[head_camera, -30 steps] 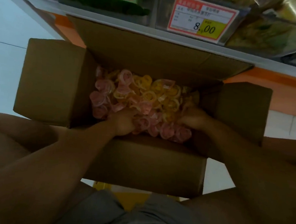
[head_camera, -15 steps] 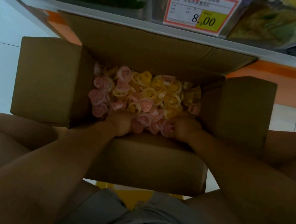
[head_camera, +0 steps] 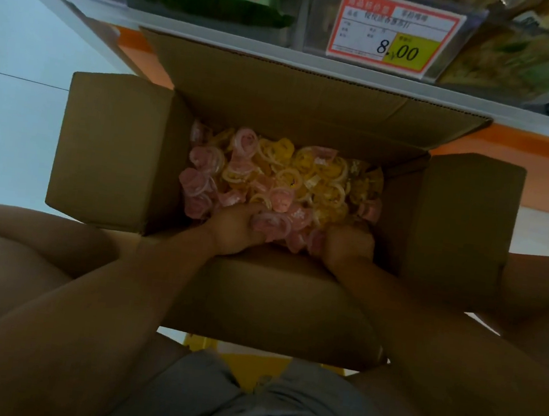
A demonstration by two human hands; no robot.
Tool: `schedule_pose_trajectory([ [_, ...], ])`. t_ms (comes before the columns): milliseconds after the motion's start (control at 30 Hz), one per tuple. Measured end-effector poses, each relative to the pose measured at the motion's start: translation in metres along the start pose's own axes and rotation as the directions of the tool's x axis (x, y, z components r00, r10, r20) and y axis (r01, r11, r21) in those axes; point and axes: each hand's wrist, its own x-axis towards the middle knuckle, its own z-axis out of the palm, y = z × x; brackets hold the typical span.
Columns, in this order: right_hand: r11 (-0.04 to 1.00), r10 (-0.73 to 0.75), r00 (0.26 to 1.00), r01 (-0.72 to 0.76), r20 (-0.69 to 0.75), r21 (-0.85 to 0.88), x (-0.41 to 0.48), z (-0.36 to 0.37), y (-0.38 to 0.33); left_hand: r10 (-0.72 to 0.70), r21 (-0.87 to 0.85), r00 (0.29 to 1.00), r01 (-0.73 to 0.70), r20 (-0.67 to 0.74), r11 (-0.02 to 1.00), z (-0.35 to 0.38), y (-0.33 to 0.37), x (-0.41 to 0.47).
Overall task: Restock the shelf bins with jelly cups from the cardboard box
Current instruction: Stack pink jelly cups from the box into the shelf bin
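A: Where are the jelly cups [head_camera: 279, 178]?

B: Heaped pink and yellow inside the open cardboard box [head_camera: 116, 154], which sits just below the shelf [head_camera: 217, 30] with the price tag [head_camera: 395, 32].

A: And the hands?

B: Both at the box's near wall. The left hand [head_camera: 235, 229] and right hand [head_camera: 348, 246] are curled around a clump of pink cups between them.

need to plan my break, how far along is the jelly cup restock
Done: the cardboard box stands open below the shelf. In hand: left hand and right hand are gathering pink jelly cups at the near edge. Left: the box is still heaped with pink and yellow cups, and no cups show in any bin in view. Early days.
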Motion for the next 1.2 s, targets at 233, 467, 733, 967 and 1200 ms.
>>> schedule_pose_trajectory([
  [233,0.938,-0.139,0.987,0.107,0.075,0.331,0.003,-0.016,0.031,-0.165,-0.424,0.982,0.188,0.092,0.886,-0.002,0.011,-0.001],
  [467,0.454,-0.131,0.99,0.009,0.057,0.891,-0.02,-0.03,0.023,-0.217,-0.572,0.973,0.225,0.083,0.789,0.004,0.037,-0.006],
  [733,0.252,-0.186,0.978,0.142,-0.096,0.957,-0.05,-0.066,0.007,-0.122,-0.348,0.992,0.119,0.014,0.93,-0.007,0.06,-0.028],
  [967,0.113,-0.287,0.956,0.097,-0.061,0.989,-0.076,-0.087,0.012,0.081,-0.524,0.996,-0.055,0.027,0.85,-0.016,0.069,-0.054],
  [1200,-0.24,-0.29,0.956,-0.109,0.036,0.965,-0.096,-0.1,0.016,0.099,-0.213,0.971,-0.146,-0.216,0.966,-0.039,0.08,-0.09],
])
